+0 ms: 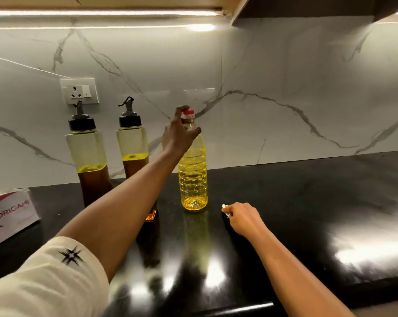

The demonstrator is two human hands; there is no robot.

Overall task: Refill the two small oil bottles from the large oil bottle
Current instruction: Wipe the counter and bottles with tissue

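At frame left, the first small oil bottle [87, 156] and second small oil bottle [133, 143] stand partly filled on our black table [296, 191]. At centre, our left hand [178, 133] curls round the neck of the large oil bottle [193, 177]; to its right, our right hand [243, 217] pinches a white scrap [225, 207].

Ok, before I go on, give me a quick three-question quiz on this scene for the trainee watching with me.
1. True or false: the red cap is on the large oil bottle.
2. Which hand grips that bottle's neck? A) left B) right C) neither
3. How many bottles stand on the countertop?

Key:
1. True.
2. A. It is the left hand; the right hand pinches a small white scrap.
3. Three: the large one plus the two small oil bottles.
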